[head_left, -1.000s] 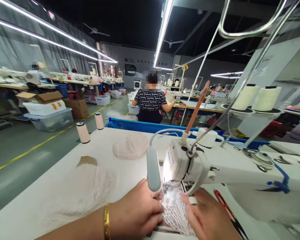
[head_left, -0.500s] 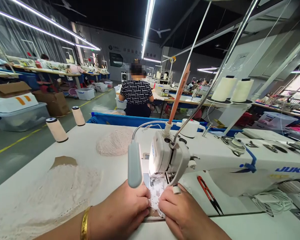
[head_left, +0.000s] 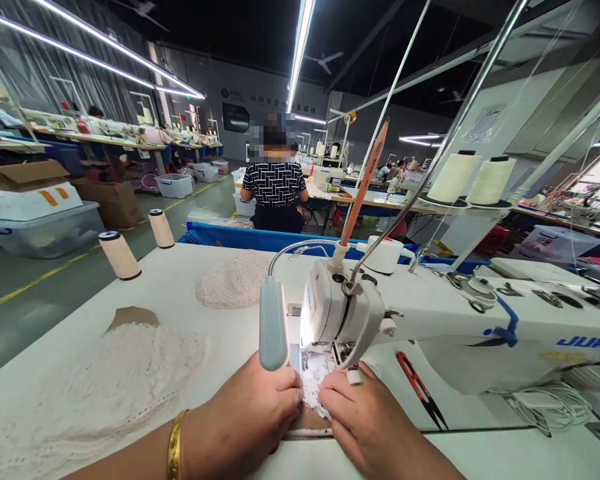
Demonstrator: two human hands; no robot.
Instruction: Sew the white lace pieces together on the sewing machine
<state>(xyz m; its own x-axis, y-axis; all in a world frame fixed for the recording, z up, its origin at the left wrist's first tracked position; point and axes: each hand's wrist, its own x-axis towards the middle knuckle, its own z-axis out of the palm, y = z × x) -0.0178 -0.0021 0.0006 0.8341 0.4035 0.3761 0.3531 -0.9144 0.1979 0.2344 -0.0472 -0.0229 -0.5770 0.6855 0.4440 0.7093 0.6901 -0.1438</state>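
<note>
White lace fabric (head_left: 314,387) lies under the needle area of a white sewing machine (head_left: 330,307), lit by a grey lamp (head_left: 273,327). My left hand (head_left: 260,403), with a gold bracelet (head_left: 175,447) on its wrist, pinches the lace's left edge. On the other side my right hand (head_left: 355,407) has its fingers closed on the lace's right edge, close below the presser area. The machine head partly hides the fabric. A brown piece (head_left: 313,420) shows between the hands, beneath the lace.
Red-handled thread snips (head_left: 420,390) lie right of my right hand. White lace (head_left: 130,380) and a lace bundle (head_left: 233,283) rest on the left of the table. Two thread cones (head_left: 120,255) stand at its far left edge. A person (head_left: 274,187) sits ahead.
The lace between my hands has moved slightly up toward the needle, and more of the brown piece shows. Both hands stay closed on it. The whole view has shifted slightly.
</note>
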